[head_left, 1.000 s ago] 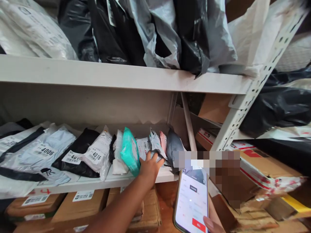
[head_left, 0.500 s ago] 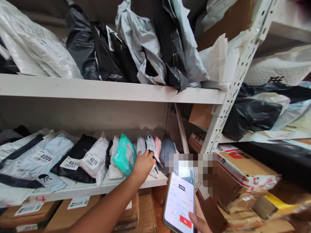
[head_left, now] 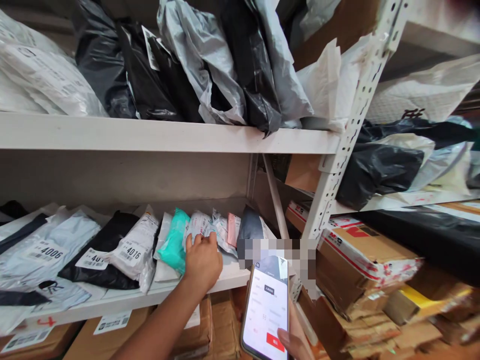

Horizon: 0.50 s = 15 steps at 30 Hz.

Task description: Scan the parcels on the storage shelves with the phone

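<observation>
Shelf edge [head_left: 157,294] beneath left hand [head_left: 202,260]

I'm looking at a parcel storeroom: white metal shelves [head_left: 168,136] crammed with numbered mail bags [head_left: 131,247] and taped cardboard boxes [head_left: 360,260].

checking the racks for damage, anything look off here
Yes. The brown cardboard box with red-and-white tape at the right looks crushed and torn at its front, and the boxes under it are crumpled. On the white upper shelf, a black plastic mailer bag sags over the front edge.
</observation>
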Available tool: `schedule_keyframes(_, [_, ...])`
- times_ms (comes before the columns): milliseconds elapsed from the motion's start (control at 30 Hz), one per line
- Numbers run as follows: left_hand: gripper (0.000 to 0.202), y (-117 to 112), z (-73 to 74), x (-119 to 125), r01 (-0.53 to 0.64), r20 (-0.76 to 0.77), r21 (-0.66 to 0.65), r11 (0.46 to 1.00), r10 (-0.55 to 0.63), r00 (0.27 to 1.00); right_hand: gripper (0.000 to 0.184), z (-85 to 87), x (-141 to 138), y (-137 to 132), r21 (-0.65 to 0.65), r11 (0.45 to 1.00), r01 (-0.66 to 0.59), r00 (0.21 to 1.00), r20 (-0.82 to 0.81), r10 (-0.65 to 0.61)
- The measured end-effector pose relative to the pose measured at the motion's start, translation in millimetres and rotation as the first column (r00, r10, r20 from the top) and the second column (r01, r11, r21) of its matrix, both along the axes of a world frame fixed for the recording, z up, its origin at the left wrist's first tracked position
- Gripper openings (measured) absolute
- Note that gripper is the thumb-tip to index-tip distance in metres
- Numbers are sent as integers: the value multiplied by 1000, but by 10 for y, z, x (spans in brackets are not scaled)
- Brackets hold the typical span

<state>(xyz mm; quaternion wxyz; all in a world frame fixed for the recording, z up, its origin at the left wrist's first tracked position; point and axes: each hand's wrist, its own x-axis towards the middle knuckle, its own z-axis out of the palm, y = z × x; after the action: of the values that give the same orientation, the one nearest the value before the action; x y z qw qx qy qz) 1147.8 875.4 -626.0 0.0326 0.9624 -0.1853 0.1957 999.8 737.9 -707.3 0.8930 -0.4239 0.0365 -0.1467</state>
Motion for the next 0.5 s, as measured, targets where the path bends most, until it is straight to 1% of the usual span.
schedule_keyframes(67, [38,-129,37,10,-66,15,-37,997,67,998,96,0,36,27,2,998,65,998,16,-65])
schedule_keyframes(133, [49,-245,31,40,-93,21,-55,994,94,995,96,17,60,49,23,995,102,995,4,-102])
schedule_keyframes(200, [56,-337,-30,62,-90,20,-69,994,92,996,102,54,72,58,44,992,117,993,-8,-117])
schedule_keyframes(300, [57,-419,-170,48,-45,4,-80,996,46,999,114,148,81,58,74,989,124,992,5,-125])
schedule_keyframes(333, [56,-431,-208,34,-19,-3,-77,997,19,1000,117,192,87,59,86,991,105,994,7,-106])
schedule_keyframes(400, [51,-434,-244,13,23,-6,-62,998,-23,1000,120,302,114,61,95,995,16,1000,8,-17])
schedule_keyframes(433, [48,-427,-241,12,27,-6,-66,997,-28,1000,118,369,139,60,88,995,-40,999,12,39])
schedule_keyframes(500, [43,-410,-210,41,7,-21,-112,994,-9,1000,110,525,217,42,47,989,-138,990,31,137])
